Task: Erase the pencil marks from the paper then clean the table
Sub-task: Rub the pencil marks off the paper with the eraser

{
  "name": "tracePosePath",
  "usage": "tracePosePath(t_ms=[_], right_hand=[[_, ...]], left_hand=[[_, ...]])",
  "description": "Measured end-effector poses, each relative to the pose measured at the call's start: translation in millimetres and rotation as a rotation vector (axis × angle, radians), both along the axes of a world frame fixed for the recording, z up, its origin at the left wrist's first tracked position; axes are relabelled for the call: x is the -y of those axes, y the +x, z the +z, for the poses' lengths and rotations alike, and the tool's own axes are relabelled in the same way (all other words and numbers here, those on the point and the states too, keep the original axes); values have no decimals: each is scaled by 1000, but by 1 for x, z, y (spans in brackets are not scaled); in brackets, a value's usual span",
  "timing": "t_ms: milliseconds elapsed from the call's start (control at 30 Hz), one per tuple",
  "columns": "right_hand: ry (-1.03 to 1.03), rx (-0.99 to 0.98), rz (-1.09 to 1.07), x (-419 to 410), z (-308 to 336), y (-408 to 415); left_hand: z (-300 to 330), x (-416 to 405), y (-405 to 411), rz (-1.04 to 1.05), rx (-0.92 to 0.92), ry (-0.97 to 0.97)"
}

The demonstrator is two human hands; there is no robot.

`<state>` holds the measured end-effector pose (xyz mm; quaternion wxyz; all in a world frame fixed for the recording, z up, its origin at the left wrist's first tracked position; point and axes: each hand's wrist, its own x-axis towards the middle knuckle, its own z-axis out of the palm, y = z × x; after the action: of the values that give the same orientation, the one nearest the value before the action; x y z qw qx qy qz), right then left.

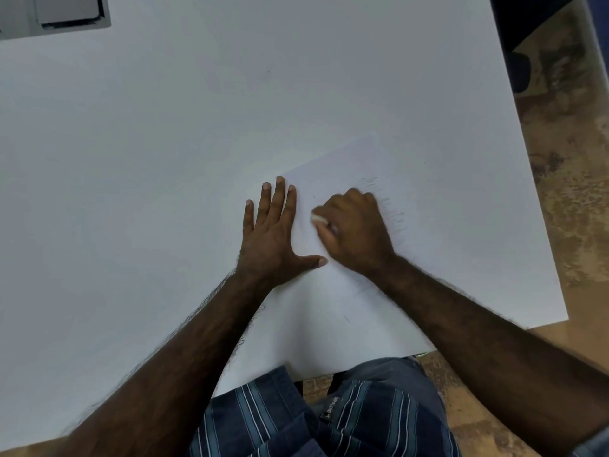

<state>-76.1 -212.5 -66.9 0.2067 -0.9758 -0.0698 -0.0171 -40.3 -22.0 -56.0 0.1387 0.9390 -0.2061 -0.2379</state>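
Erasing in progress: white paper sheet (346,179) on white desk (148,159).
Left hand (273,239) flat, fingers straight, pinning sheet; right hand (354,225) grip curled round small white eraser (318,219). Faint pencil marks (392,209) beside it. Risk: hard rubbing may crease paper.

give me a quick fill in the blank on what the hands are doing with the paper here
1. The left hand lies ____ on the paper's edge, fingers straight.
2. The right hand holds a white ____ in its grip.
3. The paper lies on a white ____.
4. Pencil marks show to the ____ of the right hand.

Missing words: flat; eraser; table; right
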Motion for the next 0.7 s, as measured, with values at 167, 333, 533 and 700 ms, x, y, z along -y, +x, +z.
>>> tracePosePath(t_ms=[167,333,533,700], right_hand=[[27,34,-256,2,-1,11],[-2,-1,-7,-13,-1,-8],[39,33,-291,-5,-5,9],[23,6,-47,-21,-6,-8]], left_hand=[[-1,-1,0,-4,-7,-6],[-3,-2,-1,-2,20,-18],[-2,-1,1,-7,-2,-12],[-4,-1,-1,-2,27,-20]])
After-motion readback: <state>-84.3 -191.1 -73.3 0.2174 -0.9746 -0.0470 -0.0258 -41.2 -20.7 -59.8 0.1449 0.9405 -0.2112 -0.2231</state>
